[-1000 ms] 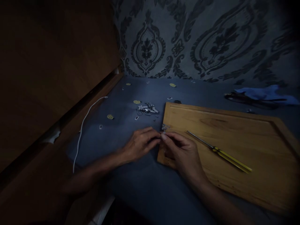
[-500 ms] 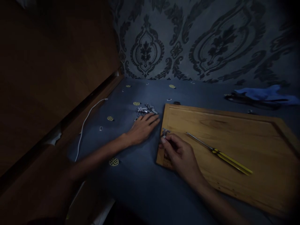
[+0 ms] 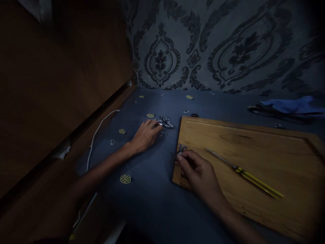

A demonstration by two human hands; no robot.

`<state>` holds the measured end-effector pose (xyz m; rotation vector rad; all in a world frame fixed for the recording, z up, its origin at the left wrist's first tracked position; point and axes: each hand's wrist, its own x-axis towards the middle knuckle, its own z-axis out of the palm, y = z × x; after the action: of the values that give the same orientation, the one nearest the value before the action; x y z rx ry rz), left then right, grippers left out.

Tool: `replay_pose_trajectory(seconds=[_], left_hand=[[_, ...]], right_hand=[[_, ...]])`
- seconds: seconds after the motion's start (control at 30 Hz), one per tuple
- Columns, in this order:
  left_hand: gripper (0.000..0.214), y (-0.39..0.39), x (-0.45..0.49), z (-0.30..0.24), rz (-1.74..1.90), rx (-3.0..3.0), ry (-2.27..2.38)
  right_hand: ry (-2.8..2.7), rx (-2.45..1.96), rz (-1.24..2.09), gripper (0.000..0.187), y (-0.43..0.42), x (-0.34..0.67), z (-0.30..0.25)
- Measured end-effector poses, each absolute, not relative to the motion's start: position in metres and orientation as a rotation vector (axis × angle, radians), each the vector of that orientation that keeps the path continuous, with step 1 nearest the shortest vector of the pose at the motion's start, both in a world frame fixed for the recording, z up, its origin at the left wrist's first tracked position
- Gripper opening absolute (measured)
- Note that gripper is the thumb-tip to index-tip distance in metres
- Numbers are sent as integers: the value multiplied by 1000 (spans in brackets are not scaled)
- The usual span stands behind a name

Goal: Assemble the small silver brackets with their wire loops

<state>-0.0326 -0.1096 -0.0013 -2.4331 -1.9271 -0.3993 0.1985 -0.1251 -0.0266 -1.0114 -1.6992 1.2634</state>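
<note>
My left hand [image 3: 145, 136] reaches over the dark blue cloth, palm down with fingers slightly bent and apart. Its fingertips are at the left side of a small heap of shiny metal parts [image 3: 167, 122], and a few tiny pieces lie just in front of the heap. Between the thumb and fingers of my right hand [image 3: 199, 169] is a small metal piece with a crossbar [image 3: 182, 147], held above the left edge of a wooden board [image 3: 228, 137]. A screwdriver with a yellow and black handle [image 3: 259, 182] lies on the board, its shaft pointing left.
A white cable [image 3: 98, 130] runs along the cloth's left side, beside a wooden panel [image 3: 63, 81]. Blue fabric [image 3: 291, 104] and a dark item lie at the back right. A small dark object [image 3: 194, 115] sits behind the board. Patterned wallpaper [image 3: 175, 44] rises behind.
My left hand has drawn back to the left and its fingers have bent, leaving more of the metal heap showing. My right hand still holds the small metal piece. The whole view has shifted slightly.
</note>
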Motion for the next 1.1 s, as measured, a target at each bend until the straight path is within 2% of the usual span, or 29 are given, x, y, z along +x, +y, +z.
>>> replay_pose_trajectory(seconds=[0.1, 0.27, 0.37, 0.6, 0.77, 1.0, 1.1], left_hand=[[39, -81, -36, -2, -478, -2414, -1992], [28, -42, -49, 7, -611, -2442, -2029], [31, -32, -58, 17, -738, -2421, -2033], [22, -26, -68, 16, -951, -2419, -2099], [16, -50, -72, 15, -827, -2659, -2076], [28, -73, -85, 43, -422, -2995, -1940], [29, -58, -81, 46, -412, -2931, -1948]], right_hand=[[-1700, -1014, 1265, 48, -125, 199, -27], [-1687, -1008, 1281, 52, -125, 198, -28], [-1670, -1008, 1280, 51, -125, 198, -28], [-1677, -1000, 1270, 50, -125, 199, -28], [-1692, -998, 1273, 48, -125, 199, -28], [-1713, -998, 1259, 43, -126, 199, -27], [-1719, -999, 1232, 41, -127, 199, -25]])
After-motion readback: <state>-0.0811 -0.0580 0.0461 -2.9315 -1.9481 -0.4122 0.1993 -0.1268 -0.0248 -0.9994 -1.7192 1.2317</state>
